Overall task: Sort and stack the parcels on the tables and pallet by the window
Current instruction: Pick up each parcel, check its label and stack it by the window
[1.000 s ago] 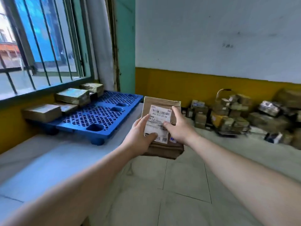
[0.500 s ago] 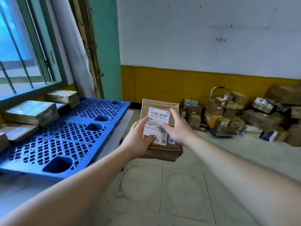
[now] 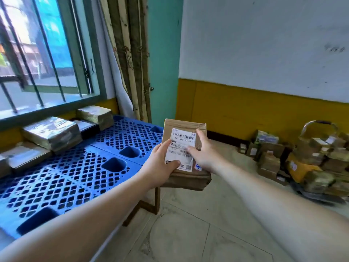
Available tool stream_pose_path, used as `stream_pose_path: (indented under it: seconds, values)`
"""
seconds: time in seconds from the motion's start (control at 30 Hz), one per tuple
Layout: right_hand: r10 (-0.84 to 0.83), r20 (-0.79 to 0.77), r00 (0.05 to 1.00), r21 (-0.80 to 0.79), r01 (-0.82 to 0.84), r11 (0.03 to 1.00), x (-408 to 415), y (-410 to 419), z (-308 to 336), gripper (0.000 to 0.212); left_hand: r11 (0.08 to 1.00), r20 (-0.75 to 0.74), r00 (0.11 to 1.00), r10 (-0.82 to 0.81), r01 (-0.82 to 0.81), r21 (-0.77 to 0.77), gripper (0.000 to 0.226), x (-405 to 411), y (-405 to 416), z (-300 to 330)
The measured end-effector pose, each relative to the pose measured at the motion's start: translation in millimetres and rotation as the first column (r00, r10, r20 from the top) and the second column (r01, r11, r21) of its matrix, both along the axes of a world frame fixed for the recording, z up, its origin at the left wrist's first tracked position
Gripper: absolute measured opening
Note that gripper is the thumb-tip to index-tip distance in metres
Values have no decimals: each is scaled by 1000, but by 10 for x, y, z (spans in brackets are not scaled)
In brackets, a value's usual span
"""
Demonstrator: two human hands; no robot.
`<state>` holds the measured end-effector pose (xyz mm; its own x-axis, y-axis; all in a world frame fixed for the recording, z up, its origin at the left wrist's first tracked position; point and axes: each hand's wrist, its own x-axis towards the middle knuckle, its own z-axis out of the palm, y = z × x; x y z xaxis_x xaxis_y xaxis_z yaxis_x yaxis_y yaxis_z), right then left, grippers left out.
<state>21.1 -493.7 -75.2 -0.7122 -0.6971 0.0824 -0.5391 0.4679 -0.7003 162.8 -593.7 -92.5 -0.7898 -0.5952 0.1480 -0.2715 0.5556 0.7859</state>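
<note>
Right now the brown parcel [image 3: 186, 157] is in the air, just beside the right edge of the blue pallet [image 3: 79, 173] and above the tiled floor [image 3: 188, 233]. Both hands hold it: the left hand [image 3: 160, 165] grips its lower left side with the thumb curled over the white label [image 3: 181, 150], and the right hand [image 3: 203, 156] grips the right side with its fingers bent across the label.

I think the risk is a slip. The parcel is tilted up so the label can be read, and nothing supports it from below except the two hands; if one hand lets go to reach for the pallet, it could drop to the floor. A corner could also catch in a pallet hole when it is put down.

The parcel is flat, rectangular cardboard with wrinkled tape. The pallet is hard plastic with a grid of holes and deep round cups. At its far side, under the window [image 3: 43, 59], lie shiny wrapped parcels [image 3: 51, 133]. Far to the right of the pallet, a pile of boxes [image 3: 302, 157] stands against the wall.
</note>
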Motion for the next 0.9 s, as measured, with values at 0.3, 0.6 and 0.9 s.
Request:
stream_pose_path:
  seconds: [0.3,0.6,0.9]
  values:
    - [271,7,962,46,-271,961,106,-1820,-139,79,957,-29,959,280,-277,90,79,354,-1408,-193]
    - [582,42,812,124,-582,803,871,-3410,-413,76,798,9,816,577,-566,208,81,1269,-2342,-413]
    - [850,112,515,103,-856,506,1945,-4315,-703,76,526,24,556,831,-798,294,96,2194,-2578,-613]
